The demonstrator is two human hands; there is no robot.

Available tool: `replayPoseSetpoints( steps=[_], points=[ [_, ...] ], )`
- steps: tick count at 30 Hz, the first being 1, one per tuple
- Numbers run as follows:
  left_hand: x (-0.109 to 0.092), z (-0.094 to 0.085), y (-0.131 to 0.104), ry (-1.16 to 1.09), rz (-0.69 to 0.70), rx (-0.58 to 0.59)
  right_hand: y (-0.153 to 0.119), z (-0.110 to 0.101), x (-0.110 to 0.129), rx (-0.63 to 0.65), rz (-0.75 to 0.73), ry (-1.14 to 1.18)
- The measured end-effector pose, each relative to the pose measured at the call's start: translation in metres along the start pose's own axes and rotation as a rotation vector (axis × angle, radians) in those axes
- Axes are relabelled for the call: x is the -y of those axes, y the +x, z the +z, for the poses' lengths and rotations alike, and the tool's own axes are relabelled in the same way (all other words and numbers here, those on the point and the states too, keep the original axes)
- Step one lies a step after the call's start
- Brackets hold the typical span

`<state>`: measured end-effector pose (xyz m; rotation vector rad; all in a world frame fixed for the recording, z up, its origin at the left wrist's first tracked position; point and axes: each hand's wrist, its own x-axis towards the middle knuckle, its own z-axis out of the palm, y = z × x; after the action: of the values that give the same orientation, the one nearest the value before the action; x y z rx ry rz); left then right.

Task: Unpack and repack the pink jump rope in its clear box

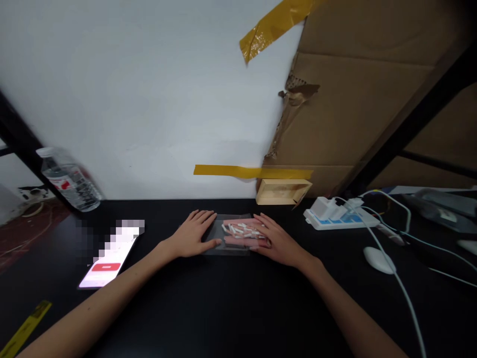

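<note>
A clear plastic bag point(233, 250) lies flat on the black table point(223, 308), with pink and white contents point(244, 231) showing through it. Among them are several small white sticks on a pink backing; their kind is too small to make out. My left hand point(194, 234) rests palm down at the bag's left edge, fingers stretched out and thumb on the plastic. On the other side, my right hand point(278, 241) lies flat over the bag's right end, its fingers extended and covering part of the pink contents.
A lit phone point(112, 263) lies to the left, near a water bottle point(70, 181). Behind the bag stands a small wooden box point(283, 192). To the right are a white power strip point(339, 219) with cables and a white mouse point(379, 260). A yellow strip point(26, 328) lies front left.
</note>
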<state>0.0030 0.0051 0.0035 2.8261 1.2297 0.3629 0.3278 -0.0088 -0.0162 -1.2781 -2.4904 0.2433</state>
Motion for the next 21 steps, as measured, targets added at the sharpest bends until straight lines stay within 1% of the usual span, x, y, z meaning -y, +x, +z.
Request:
replayPoseSetpoints(
  steps=[4,7,11,14,17,19,21],
  points=[
    [0.003,0.001,-0.002,0.001,0.005,-0.005,-0.004,-0.013,-0.010,0.041,0.000,0.013],
    [0.005,0.000,-0.004,0.021,0.002,0.035,-0.006,-0.018,-0.011,0.023,0.036,-0.003],
    [0.007,-0.002,-0.006,0.039,-0.006,0.070,-0.002,-0.011,-0.003,-0.029,-0.003,-0.048],
    [0.008,0.000,-0.004,0.041,-0.028,0.073,0.001,-0.003,-0.001,-0.022,-0.008,-0.110],
    [0.012,0.007,0.001,0.084,-0.096,0.015,0.002,-0.003,-0.006,-0.028,0.027,-0.156],
    [0.016,0.014,0.004,0.113,-0.148,-0.070,0.000,-0.007,-0.012,-0.024,0.078,-0.184],
    [0.020,0.021,0.005,0.105,-0.163,-0.164,-0.002,-0.011,-0.018,-0.006,0.143,-0.206]
  ],
)
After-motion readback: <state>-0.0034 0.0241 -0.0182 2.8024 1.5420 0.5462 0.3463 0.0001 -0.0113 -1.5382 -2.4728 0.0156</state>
